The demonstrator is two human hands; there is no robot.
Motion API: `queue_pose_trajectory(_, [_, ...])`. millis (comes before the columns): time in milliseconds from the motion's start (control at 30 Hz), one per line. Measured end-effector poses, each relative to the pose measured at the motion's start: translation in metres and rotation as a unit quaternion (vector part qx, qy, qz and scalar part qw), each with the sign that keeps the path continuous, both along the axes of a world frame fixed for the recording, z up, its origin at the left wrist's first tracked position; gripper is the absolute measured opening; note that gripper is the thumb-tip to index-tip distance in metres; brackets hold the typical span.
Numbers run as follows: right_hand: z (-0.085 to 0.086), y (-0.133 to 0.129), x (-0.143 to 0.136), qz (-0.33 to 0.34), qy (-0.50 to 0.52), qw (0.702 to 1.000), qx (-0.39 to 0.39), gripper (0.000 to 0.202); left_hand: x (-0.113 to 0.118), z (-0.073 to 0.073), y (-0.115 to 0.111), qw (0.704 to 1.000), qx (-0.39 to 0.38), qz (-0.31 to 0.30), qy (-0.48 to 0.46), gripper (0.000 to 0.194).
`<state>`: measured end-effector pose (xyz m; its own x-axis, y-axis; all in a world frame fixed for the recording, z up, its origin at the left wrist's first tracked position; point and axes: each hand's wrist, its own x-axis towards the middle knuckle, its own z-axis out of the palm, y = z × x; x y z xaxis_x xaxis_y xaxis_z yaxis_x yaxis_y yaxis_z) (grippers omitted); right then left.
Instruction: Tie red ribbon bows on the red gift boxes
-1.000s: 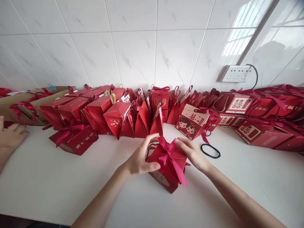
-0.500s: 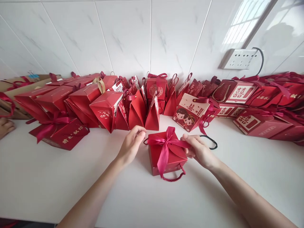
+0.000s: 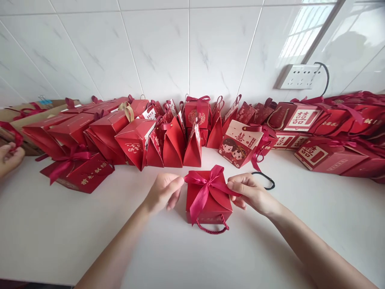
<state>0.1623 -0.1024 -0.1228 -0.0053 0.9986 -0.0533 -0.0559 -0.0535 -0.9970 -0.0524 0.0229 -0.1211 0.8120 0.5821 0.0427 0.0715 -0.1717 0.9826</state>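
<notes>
A red gift box [image 3: 221,206] stands on the white table between my hands. Across its top lies a magenta ribbon [image 3: 199,200] tied in a bow, and a twisted red cord handle [image 3: 213,231] hangs at its front. My left hand [image 3: 165,190] pinches the bow's left loop between thumb and forefinger. With the thumb and fingers of my right hand [image 3: 251,192], I grip the ribbon's right side. A black elastic band [image 3: 268,181] lies just beyond my right hand.
Rows of red gift boxes [image 3: 105,132] line the tiled wall. One box with cartoon figures [image 3: 237,146] leans near the middle, and another ribboned box [image 3: 80,172] sits front left. Another person's hand [image 3: 10,158] holds a ribbon at the left edge. A power strip [image 3: 296,77] is on the wall.
My left hand has come down and closed on the bow's left loop. My right hand keeps hold of the ribbon. The other person's hand has moved further into view at left.
</notes>
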Motion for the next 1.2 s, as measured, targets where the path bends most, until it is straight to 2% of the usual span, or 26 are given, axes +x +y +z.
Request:
queue_pose_trajectory(67, [0.0,0.0,0.0,0.006,-0.006,1.0,0.004,0.045,-0.006,0.007,-0.001,0.995,-0.039,-0.079,0.052,0.052])
queue_pose_trajectory(133, [-0.001,-0.001,-0.001,0.021,-0.009,1.0,0.005,0.046,-0.009,0.012,-0.004,0.989,-0.053,-0.106,0.086,0.047])
queue_pose_trajectory(300, [-0.001,0.0,-0.002,0.031,-0.008,0.999,0.006,0.046,-0.007,0.011,-0.013,0.989,-0.016,-0.072,0.125,0.041])
queue_pose_trajectory(467, [-0.003,0.001,0.001,0.019,-0.014,1.0,-0.004,0.047,-0.003,0.012,-0.013,0.99,0.0,-0.1,0.095,0.034])
queue_pose_trajectory(600, [-0.002,0.0,0.0,0.017,-0.032,0.999,0.003,0.048,-0.001,0.011,-0.015,0.994,-0.008,-0.077,0.079,0.04])
queue_pose_trajectory(700, [0.0,-0.001,-0.002,0.024,-0.042,0.999,0.007,0.048,0.0,0.009,-0.018,0.995,0.021,-0.049,0.081,0.049])
queue_pose_trajectory(833, [-0.001,0.0,-0.001,0.036,-0.037,0.999,0.009,0.046,0.0,0.01,-0.017,0.992,0.056,-0.072,0.087,0.049])
queue_pose_trajectory(1033, [-0.003,0.0,0.002,0.035,-0.025,0.999,0.002,0.048,-0.004,0.013,-0.015,0.99,0.026,-0.063,0.123,0.042])
queue_pose_trajectory(1200, [-0.009,-0.001,0.005,0.036,-0.04,0.998,-0.019,0.052,-0.006,0.014,-0.016,0.985,-0.04,-0.096,0.134,0.046])
